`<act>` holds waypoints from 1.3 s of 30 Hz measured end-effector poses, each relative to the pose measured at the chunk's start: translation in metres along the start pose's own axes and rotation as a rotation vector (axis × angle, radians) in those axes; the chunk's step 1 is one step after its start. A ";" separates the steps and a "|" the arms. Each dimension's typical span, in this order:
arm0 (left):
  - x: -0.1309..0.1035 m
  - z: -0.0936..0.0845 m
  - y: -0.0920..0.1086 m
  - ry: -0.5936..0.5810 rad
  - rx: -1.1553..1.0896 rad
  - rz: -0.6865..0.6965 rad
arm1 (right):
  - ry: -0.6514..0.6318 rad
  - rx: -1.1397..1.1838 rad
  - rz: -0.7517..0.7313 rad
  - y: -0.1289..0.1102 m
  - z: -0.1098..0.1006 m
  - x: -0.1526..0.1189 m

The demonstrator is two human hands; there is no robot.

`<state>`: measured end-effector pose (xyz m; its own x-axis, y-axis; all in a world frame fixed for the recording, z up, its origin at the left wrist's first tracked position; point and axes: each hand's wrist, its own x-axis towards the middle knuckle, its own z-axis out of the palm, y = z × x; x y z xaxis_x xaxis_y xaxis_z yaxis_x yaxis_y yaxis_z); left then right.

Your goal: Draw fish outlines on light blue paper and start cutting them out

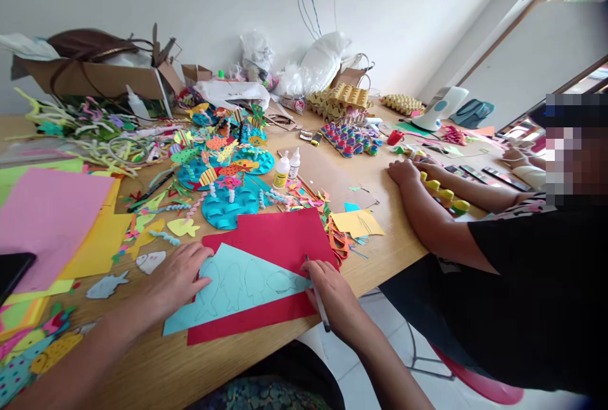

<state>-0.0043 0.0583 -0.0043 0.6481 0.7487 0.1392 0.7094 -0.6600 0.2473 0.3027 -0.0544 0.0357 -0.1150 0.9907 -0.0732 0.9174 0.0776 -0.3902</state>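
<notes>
My right hand [332,293] is closed around a slim pen [322,308], at the right end of a light blue paper sheet [237,318]. Fish outlines [256,280] are drawn in dark line across this sheet. Underneath it lies red paper [285,232], showing above and below. My left hand [183,270] rests at the blue sheet's left part, thumb and fingers apart, holding nothing up. Left of that hand lie a white fish cutout [151,262] and a pale blue fish cutout [107,285].
Behind the papers stand blue painted bases with paper fish [228,201] and two glue bottles [282,170]. Orange scissors [338,246] lie among scraps at the right. Coloured paper [52,226] is stacked left. A co-worker's arm [422,207] rests on the table by yellow egg-carton pieces.
</notes>
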 end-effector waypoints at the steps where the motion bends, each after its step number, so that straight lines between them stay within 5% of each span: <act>1: 0.001 -0.001 0.001 -0.011 -0.016 -0.014 | 0.000 0.005 0.006 0.000 0.000 0.000; 15: 0.013 -0.020 0.017 -0.156 -0.213 -0.145 | 0.023 0.123 0.022 0.002 -0.001 0.003; 23: 0.013 -0.027 0.018 -0.143 -0.641 -0.288 | 0.204 0.208 -0.050 0.005 0.005 0.010; 29: 0.004 -0.021 0.011 -0.095 -0.939 -0.454 | 0.310 0.509 -0.122 -0.014 0.000 0.009; 35: -0.006 -0.004 0.001 -0.043 -0.864 -0.466 | 0.288 0.601 -0.008 -0.026 0.015 0.009; 39: -0.007 -0.008 -0.003 0.007 -0.551 -0.402 | 0.272 0.640 -0.043 -0.031 0.015 0.023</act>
<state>-0.0130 0.0554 0.0020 0.3607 0.9307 -0.0600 0.6487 -0.2041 0.7332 0.2659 -0.0352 0.0326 0.0301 0.9876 0.1543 0.4997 0.1188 -0.8580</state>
